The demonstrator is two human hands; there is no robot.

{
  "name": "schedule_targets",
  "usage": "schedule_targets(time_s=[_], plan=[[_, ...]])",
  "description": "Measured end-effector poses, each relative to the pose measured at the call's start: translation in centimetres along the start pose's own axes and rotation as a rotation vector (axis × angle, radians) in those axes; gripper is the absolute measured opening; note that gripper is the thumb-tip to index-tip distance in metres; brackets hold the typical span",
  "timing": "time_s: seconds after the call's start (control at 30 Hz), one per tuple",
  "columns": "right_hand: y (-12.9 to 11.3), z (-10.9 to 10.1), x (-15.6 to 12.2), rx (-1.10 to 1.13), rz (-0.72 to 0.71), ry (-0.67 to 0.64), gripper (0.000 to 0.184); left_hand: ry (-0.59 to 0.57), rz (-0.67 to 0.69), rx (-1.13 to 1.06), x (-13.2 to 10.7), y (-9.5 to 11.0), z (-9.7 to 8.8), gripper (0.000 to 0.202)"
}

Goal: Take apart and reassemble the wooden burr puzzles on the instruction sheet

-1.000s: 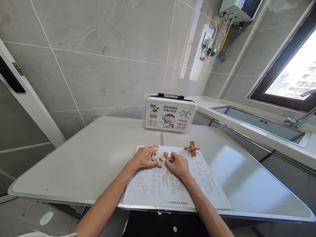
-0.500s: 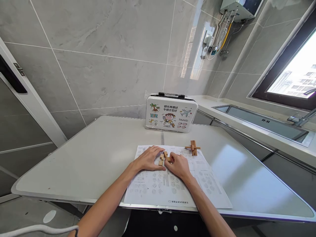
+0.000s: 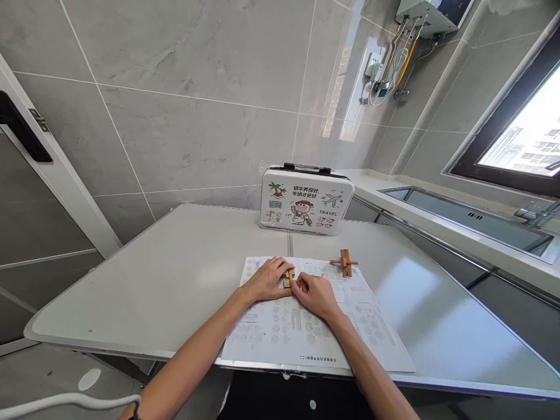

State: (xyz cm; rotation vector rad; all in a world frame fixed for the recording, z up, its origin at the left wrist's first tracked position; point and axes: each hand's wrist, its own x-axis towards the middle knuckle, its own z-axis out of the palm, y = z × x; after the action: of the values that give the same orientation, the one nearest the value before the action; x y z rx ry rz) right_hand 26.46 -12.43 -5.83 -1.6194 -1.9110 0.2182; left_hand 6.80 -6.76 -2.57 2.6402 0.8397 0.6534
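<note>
My left hand (image 3: 266, 281) and my right hand (image 3: 316, 293) meet over a printed instruction sheet (image 3: 306, 326) on a white table (image 3: 153, 286). Both hands have their fingers closed on small wooden puzzle pieces (image 3: 287, 278) pressed together between them; most of the wood is hidden by the fingers. An assembled wooden cross-shaped puzzle (image 3: 345, 263) stands on the sheet, just right of and behind my right hand, untouched.
A white tin case with cartoon prints and the word TRAVEL (image 3: 305, 201) stands at the table's far edge against the tiled wall. A counter with a sink (image 3: 464, 219) runs along the right under a window. A door (image 3: 30, 157) is at the left.
My hands have drawn together. The wooden pieces that lay apart between them are now pushed into one cluster, mostly covered by my fingers. The camera shifted slightly.
</note>
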Motion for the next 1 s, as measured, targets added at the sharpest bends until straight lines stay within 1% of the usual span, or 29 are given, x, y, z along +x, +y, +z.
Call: schedule_targets(time_s=[0.07,0.17,0.27,0.4,0.47,0.6,0.73,0.87,1.0], plan=[[0.1,0.1,0.0,0.016,-0.003,-0.009,0.033,0.029,-0.019,0.014,0.1,-0.2,0.2,0.046],[0.5,0.2,0.1,0.031,-0.002,-0.012,0.033,0.091,-0.085,0.071,0.2,-1.0,0.4,0.045],[0.8,0.3,0.1,0.036,-0.002,-0.018,0.031,0.157,-0.189,0.165,0.3,-2.2,0.5,0.044],[0.9,0.3,0.2,0.045,0.007,-0.028,0.03,0.255,-0.338,0.296,0.4,-3.4,0.6,0.032],[0.8,0.2,0.2,0.05,0.01,-0.032,0.03,0.283,-0.401,0.343,0.4,-3.8,0.7,0.03],[0.7,0.1,0.2,0.059,0.013,-0.039,0.03,0.305,-0.485,0.392,0.4,-4.0,0.9,0.028],[0.6,0.1,0.2,0.065,0.015,-0.036,0.03,0.306,-0.53,0.435,0.5,-4.2,1.0,0.031],[0.8,0.3,0.2,0.068,0.012,-0.032,0.03,0.316,-0.57,0.466,0.4,-4.6,0.8,0.025],[0.9,0.4,0.2,0.075,0.005,-0.027,0.03,0.334,-0.602,0.477,0.2,-5.1,0.4,0.026]])
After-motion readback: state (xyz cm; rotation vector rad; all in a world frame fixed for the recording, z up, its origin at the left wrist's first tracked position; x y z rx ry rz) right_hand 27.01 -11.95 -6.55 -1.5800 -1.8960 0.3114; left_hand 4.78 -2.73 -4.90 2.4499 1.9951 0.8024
